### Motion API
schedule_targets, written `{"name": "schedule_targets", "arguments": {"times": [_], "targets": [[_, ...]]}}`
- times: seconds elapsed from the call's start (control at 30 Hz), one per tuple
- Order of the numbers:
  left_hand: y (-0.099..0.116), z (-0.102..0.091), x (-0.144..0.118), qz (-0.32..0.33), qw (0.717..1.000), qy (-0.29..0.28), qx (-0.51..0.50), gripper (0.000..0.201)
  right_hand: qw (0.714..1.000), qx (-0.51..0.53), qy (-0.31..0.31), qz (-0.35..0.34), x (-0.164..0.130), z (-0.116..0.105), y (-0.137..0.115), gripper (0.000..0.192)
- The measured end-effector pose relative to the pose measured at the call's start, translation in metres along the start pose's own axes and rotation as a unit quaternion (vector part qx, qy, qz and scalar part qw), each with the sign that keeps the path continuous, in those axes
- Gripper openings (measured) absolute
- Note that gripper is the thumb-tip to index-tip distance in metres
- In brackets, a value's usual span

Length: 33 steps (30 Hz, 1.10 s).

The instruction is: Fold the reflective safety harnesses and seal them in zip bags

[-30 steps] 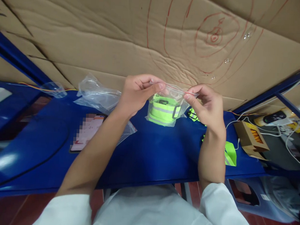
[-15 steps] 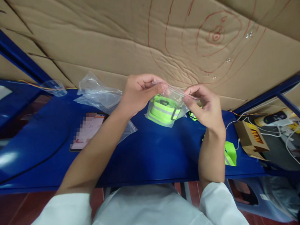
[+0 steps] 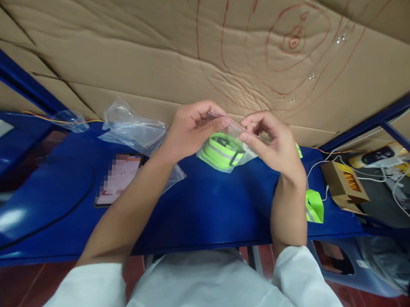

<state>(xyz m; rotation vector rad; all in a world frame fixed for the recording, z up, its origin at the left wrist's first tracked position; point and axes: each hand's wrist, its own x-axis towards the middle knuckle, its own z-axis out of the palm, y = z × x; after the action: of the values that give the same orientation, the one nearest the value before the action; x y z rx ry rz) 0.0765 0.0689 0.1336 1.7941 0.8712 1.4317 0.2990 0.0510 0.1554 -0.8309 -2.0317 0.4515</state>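
Between my hands hangs a clear zip bag (image 3: 248,163), tilted, above the blue table (image 3: 202,212). Inside it lies a rolled neon-green reflective strap (image 3: 221,153) with a grey stripe and a black buckle. My left hand (image 3: 197,128) pinches the bag's top edge at the left, thumb along the seal. Farther along the same edge, my right hand (image 3: 272,138) pinches it between thumb and index finger. Another green strap (image 3: 314,207) lies on the table beside my right forearm. More green material shows partly behind my right hand.
Several clear plastic bags (image 3: 131,127) lie at the back left, near a phone (image 3: 118,179). An open cardboard box (image 3: 342,184) and white cables stand at the right. A cardboard sheet (image 3: 145,47) with red drawn lines rises behind the table. A grey-blue stool (image 3: 359,269) is below right.
My right hand has slid left along the bag's top edge, closer to my left hand. The bag has shifted slightly left, and the camera view has moved a little.
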Motion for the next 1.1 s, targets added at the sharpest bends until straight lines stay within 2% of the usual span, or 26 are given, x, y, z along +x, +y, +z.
{"name": "schedule_targets", "arguments": {"times": [0.2,0.37,0.5,0.63,0.8,0.97,1.1], "targets": [[0.005,-0.001,-0.003,0.0,1.0,-0.028,-0.004,0.026,0.997,-0.061,0.014,-0.032,-0.001,0.001,-0.004,0.026],[0.005,-0.004,-0.002,0.02,0.996,-0.089,0.0,0.02,0.995,-0.085,-0.013,-0.047,-0.001,0.003,-0.006,0.025],[0.0,-0.002,-0.001,0.013,0.998,-0.063,0.009,0.022,0.995,-0.084,-0.041,-0.043,0.0,0.005,-0.005,0.025],[-0.007,0.002,-0.001,-0.007,0.999,-0.041,-0.014,0.029,0.995,-0.077,-0.041,-0.053,0.001,0.003,-0.003,0.025],[-0.011,0.0,0.003,-0.014,0.996,-0.087,-0.028,0.026,0.994,-0.078,-0.061,-0.045,0.001,-0.001,-0.001,0.023],[-0.013,-0.013,0.005,0.014,0.988,-0.147,0.051,0.023,0.996,-0.058,-0.057,-0.024,0.001,-0.002,0.0,0.021],[-0.013,-0.015,0.003,0.025,0.986,-0.136,0.093,0.023,0.997,-0.041,-0.06,0.002,0.001,-0.007,0.001,0.022]]}}
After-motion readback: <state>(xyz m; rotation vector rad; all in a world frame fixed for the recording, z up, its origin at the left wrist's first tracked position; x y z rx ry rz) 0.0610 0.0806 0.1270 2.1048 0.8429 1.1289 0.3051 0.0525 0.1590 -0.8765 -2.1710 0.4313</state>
